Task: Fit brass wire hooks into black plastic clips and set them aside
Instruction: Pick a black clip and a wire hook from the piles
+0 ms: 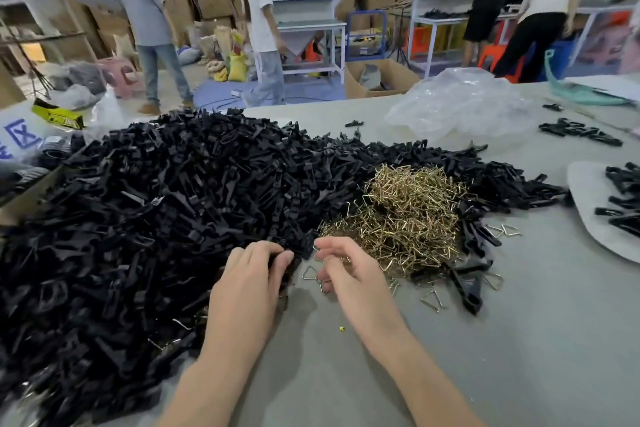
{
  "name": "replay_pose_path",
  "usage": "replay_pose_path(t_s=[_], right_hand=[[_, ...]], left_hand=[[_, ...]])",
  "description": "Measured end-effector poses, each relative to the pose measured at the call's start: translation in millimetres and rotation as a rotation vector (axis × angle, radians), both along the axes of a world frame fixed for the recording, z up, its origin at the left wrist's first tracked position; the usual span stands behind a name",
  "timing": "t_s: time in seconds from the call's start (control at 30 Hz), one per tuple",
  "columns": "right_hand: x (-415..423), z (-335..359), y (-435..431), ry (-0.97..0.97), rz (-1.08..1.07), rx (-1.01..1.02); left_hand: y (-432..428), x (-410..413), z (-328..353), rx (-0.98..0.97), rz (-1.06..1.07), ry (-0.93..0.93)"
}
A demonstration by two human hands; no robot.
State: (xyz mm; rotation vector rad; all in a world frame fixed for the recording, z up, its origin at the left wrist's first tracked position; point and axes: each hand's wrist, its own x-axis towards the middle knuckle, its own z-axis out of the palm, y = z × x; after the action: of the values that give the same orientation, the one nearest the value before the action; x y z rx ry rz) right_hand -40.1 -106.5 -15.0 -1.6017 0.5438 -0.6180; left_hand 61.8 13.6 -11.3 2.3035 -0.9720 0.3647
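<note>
A brass wire hook (316,247) is pinched in the curled fingertips of the right hand (346,270), low over the grey table (485,340). Beside it, the left hand (247,270) curls its fingers round a black plastic clip (289,265) at the edge of a huge pile of black clips (173,201). A heap of brass hooks (408,215) lies just right. Blue print on a white bag (20,135), far left, is unreadable.

The left forearm (214,360) and right forearm (412,360), both bare, converge towards the near-left edge of the brass hook heap (408,215); the left hand (251,274), farther from the heap, lies palm down, fingers curled round a black clip (284,262); the right hand (346,276), just beside the heap, pinches a brass hook (317,248) between thumb and forefinger, its other fingers loosely curled.
</note>
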Motion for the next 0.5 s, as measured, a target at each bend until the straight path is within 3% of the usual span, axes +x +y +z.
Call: replay_pose_path(t_s=[0.23,0.37,0.5], right_hand=[[-6.7,0.9,6.8,0.054,0.042,-0.216],[-9.6,8.4,10.9,0.007,0.1,-0.128],[-7.4,15.0,20.8,-0.04,0.329,0.084]], left_hand=[[4.9,3.6,-3.3,-0.177,-0.009,0.047],[7.3,-1.6,7.7,-0.382,-0.016,0.129],[-0.7,-21.3,23.0,-0.636,-0.004,0.265]])
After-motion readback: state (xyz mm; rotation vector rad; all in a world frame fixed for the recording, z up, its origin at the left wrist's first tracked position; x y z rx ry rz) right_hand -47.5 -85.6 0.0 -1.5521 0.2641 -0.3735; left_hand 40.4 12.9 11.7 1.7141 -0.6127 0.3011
